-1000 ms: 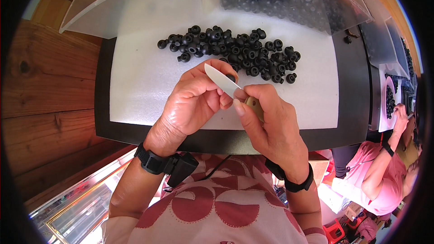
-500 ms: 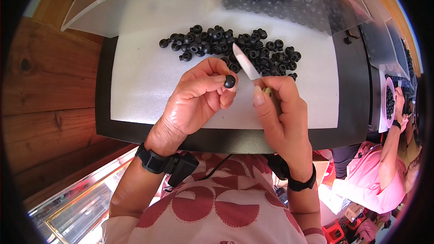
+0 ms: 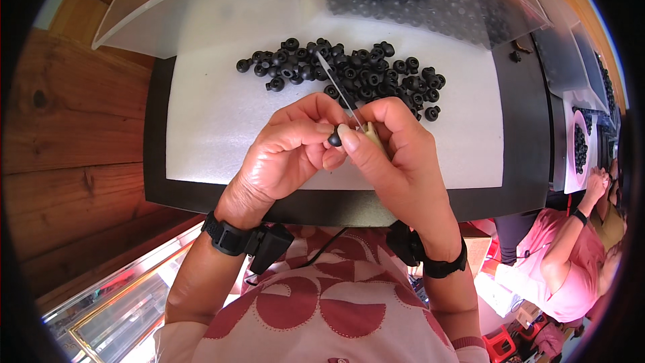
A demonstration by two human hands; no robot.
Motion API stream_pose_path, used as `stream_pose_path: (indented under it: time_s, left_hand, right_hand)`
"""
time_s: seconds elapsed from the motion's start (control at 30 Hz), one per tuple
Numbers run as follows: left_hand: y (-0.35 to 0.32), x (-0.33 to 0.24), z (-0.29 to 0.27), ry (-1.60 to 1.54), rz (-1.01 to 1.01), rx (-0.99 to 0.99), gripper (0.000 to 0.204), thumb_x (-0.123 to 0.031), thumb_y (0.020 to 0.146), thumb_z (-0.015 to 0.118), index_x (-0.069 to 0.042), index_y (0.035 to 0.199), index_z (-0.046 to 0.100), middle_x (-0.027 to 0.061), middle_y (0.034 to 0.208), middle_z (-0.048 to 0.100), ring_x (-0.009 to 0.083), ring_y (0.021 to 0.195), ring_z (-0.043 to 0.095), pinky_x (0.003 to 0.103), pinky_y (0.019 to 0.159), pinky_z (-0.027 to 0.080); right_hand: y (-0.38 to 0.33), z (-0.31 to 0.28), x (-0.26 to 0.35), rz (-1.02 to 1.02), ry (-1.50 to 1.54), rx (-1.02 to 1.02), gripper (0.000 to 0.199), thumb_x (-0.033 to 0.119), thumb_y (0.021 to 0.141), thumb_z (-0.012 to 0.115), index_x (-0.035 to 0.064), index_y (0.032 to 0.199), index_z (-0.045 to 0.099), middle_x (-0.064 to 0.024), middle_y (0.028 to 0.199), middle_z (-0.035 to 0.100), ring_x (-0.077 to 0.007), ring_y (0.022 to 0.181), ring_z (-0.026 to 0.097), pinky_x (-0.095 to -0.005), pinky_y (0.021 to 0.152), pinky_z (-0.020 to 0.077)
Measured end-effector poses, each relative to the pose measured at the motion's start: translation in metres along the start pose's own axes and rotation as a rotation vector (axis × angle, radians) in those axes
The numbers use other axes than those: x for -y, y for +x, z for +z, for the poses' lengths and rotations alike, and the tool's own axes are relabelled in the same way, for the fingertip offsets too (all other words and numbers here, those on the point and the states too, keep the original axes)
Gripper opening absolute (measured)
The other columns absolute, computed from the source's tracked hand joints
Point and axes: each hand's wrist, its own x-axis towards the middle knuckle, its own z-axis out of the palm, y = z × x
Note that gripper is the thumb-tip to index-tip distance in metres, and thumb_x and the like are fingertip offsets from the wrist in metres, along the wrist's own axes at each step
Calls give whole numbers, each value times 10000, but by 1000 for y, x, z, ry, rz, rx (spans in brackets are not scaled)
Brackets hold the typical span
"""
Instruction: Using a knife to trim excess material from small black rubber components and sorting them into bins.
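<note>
My left hand (image 3: 285, 144) pinches a small round black piece (image 3: 334, 139), which looks like a ball cord lock, between thumb and fingers. In my right hand (image 3: 410, 158) is a small knife (image 3: 341, 89) with a pale handle, its narrow blade slanting up and left past the fingers. My right thumb touches the held piece, and both hands meet there above a white foam sheet (image 3: 215, 128). Just beyond the hands spreads a loose pile of similar black pieces (image 3: 373, 74), with the blade over part of it.
Two clear plastic bins stand at the back: one on the left (image 3: 222, 17), one on the right (image 3: 416, 3) full of black pieces. The sheet lies on a dark tabletop (image 3: 524, 134). On the right, a person in pink (image 3: 568, 262) sits near a pink tray (image 3: 576, 131).
My right hand has moved left to meet my left hand, its thumb now on the black piece. The knife has turned so its blade shows edge-on. The other person's hands have shifted.
</note>
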Motion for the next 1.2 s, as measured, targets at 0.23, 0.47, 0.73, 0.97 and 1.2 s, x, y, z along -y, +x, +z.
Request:
stream_pose_path:
  time_s: [0.23,0.47,0.73,0.97,1.2]
  left_hand:
    - [1,0,4,23,-6,17,151,-134,916,634,-13,983,574,98,892,623,143,721,529,290,639,421]
    - [2,1,4,34,18,40,158,-131,924,646,-16,1009,580,81,880,613,151,708,519,287,642,409]
    - [-20,-53,42,242,458,-85,238,-191,970,680,-41,1134,597,129,980,632,160,727,571,268,658,462]
    - [-10,-148,59,419,850,-360,368,-107,1035,573,124,1317,525,164,1117,624,267,1146,639,344,1057,500]
    - [-12,-149,36,659,877,-379,462,-65,1014,582,155,1399,451,210,1407,492,280,1344,513,370,1171,417]
  right_hand:
    - [0,-1,-1,33,15,-8,215,178,982,691,0,1002,573,-41,713,541,-88,667,493,-258,600,423]
    - [1,-2,1,25,-45,-35,177,166,1003,669,11,1024,585,-4,782,585,-56,711,520,-223,625,423]
    - [-15,-21,19,127,110,-139,179,148,999,678,19,1082,584,34,807,557,-42,734,505,-212,649,419]
    - [-27,-21,15,36,7,-101,195,131,997,688,30,1127,583,28,823,579,-37,714,502,-202,638,416]
    - [-35,-23,19,94,39,-139,188,110,997,684,31,1134,583,23,823,585,-38,718,523,-196,631,416]
